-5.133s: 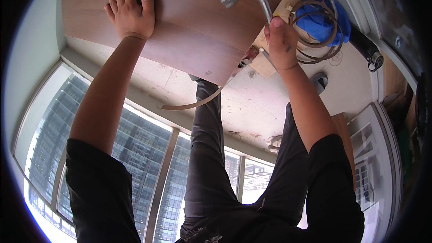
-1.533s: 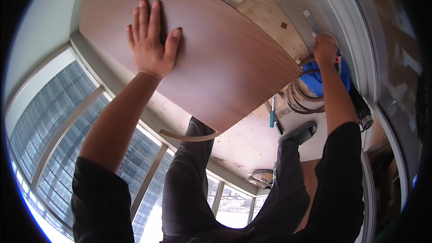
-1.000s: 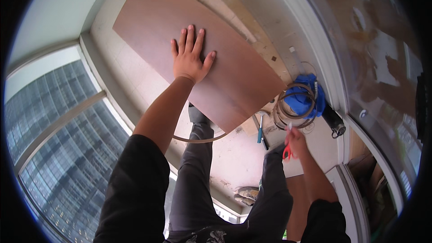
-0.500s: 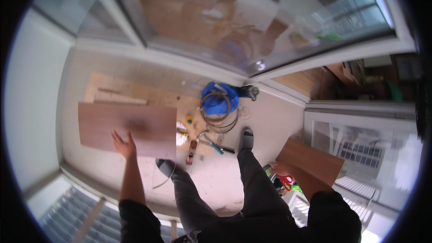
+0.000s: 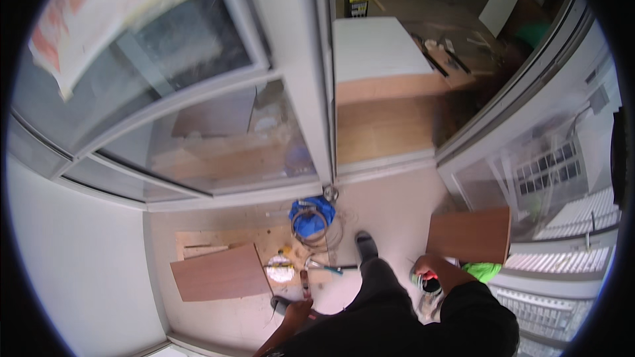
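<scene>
1. While the right hand (image 5: 430,271) gripped red-handled scissors (image 5: 426,276), blades unseen, a snag on the leg seemed possible.
2. Left hand (image 5: 296,309): empty, loosely open, above the floor.
3. Brown panel (image 5: 221,272), hammer (image 5: 324,266) underfoot: trip risk.

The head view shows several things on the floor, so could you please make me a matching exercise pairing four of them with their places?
Things:
1. blue bag
2. brown panel
3. hammer
4. green item

Places:
A. under the leaning board at right
B. flat on the floor at left
C. below the door frame, under coiled strips
D. beside the dark shoe

Pairs: 1-C, 2-B, 3-D, 4-A
</scene>
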Demonstrator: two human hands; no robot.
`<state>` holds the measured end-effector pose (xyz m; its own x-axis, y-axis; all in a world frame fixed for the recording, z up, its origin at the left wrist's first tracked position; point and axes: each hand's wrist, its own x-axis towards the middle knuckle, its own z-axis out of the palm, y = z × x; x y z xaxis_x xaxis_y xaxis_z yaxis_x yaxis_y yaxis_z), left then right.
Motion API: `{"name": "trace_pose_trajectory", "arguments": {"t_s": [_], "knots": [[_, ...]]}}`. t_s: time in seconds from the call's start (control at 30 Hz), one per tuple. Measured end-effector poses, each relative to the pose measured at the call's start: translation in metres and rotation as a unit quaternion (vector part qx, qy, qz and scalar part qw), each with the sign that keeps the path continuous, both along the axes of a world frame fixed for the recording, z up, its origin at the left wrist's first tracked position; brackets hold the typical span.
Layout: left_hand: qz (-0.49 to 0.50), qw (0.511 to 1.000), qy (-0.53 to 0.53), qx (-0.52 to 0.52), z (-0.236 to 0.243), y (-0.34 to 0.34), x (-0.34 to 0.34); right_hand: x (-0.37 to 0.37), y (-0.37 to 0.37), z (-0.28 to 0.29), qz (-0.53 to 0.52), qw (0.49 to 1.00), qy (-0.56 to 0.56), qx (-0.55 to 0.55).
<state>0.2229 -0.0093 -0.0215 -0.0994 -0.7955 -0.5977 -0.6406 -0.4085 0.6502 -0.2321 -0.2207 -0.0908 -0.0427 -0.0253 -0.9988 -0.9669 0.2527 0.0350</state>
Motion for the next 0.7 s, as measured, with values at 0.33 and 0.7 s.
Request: {"name": "trace_pose_trajectory", "arguments": {"t_s": [0.33,0.7], "knots": [[0.169,0.957,0.2,0.122,0.181,-0.079,-0.085,-0.053,-0.094,0.008,-0.057,0.992,-0.075,-0.088],[0.355,0.78,0.515,0.006,0.267,-0.008,-0.077,-0.05,-0.067,0.046,-0.095,0.995,-0.037,-0.004]]}}
